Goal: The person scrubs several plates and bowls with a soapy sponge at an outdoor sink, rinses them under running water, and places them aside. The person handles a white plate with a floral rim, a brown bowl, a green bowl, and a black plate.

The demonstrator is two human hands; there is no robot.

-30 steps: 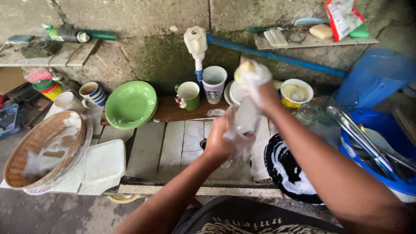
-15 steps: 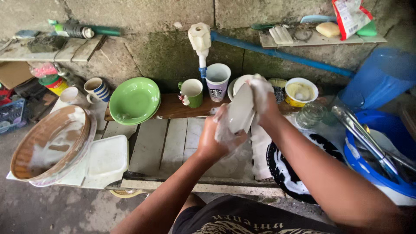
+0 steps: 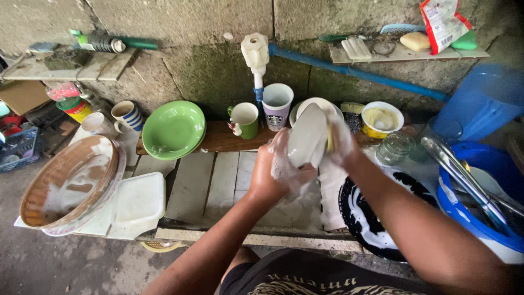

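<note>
White plate (image 3: 307,137) stands tilted, gripped between soapy left hand (image 3: 274,173) and right hand (image 3: 341,143).

bowl (image 3: 173,129) left of mug (image 3: 244,120), cup (image 3: 277,104) right of mug, basin (image 3: 480,191) far right

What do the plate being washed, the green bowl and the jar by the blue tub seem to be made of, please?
Plate: probably glazed ceramic, though melamine is possible; smooth, white, opaque under the suds.
Green bowl: likely plastic or melamine; even colour, soft sheen, thin rim.
Jar: glass; see-through, with bright glints.
</note>
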